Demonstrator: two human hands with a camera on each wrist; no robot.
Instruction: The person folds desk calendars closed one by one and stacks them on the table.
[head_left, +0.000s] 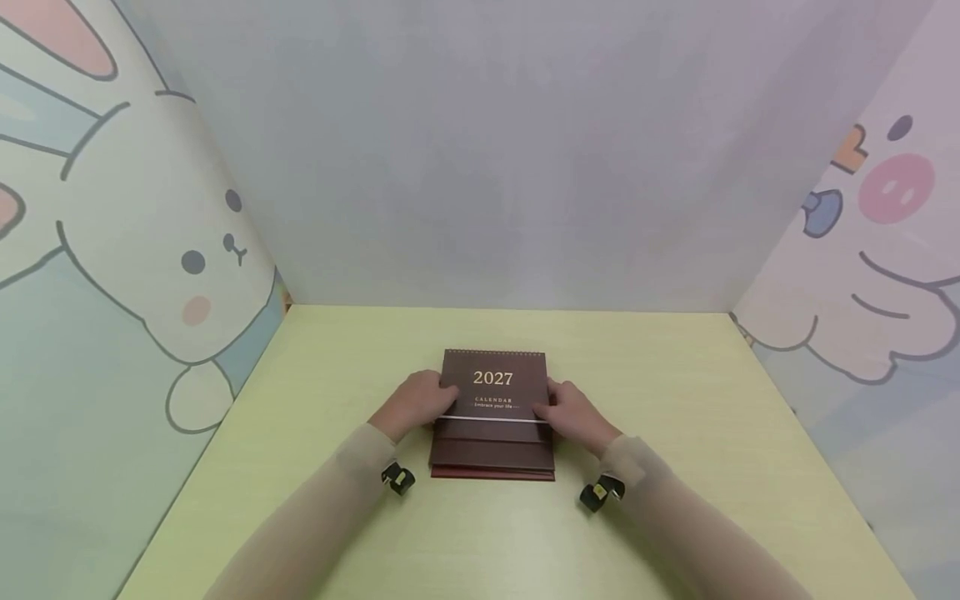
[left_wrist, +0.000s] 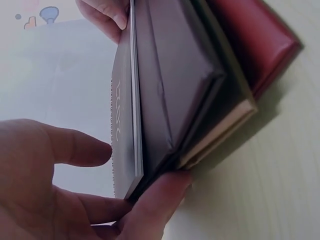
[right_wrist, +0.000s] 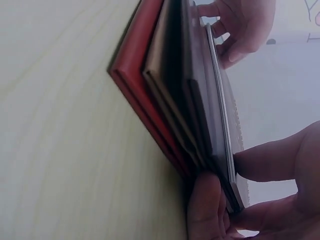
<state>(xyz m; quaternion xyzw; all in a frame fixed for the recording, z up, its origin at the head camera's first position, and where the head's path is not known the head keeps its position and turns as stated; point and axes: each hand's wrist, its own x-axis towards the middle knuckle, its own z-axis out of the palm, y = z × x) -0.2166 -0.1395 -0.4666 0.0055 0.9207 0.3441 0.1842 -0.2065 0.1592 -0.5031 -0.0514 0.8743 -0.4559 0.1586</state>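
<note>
A dark brown desk calendar (head_left: 493, 392) with gold "2027" lettering and a spiral binding along its far edge lies at the middle of the table. My left hand (head_left: 416, 402) grips its left side, thumb over the cover and fingers lower at the edge. On the opposite side my right hand (head_left: 576, 415) holds it the same way. Under the calendar, the right wrist view shows a tan-edged book (right_wrist: 159, 75) and a red book (right_wrist: 142, 62), fanned apart at the near side. From the left wrist, the red book (left_wrist: 262, 42) appears lowest.
The pale yellow wooden table (head_left: 337, 533) reaches back to a plain light wall (head_left: 510, 167). Side panels carry a cartoon rabbit (head_left: 165, 233) on the left and a pink-snouted figure (head_left: 896, 187) on the right. A small black camera sits at each wrist.
</note>
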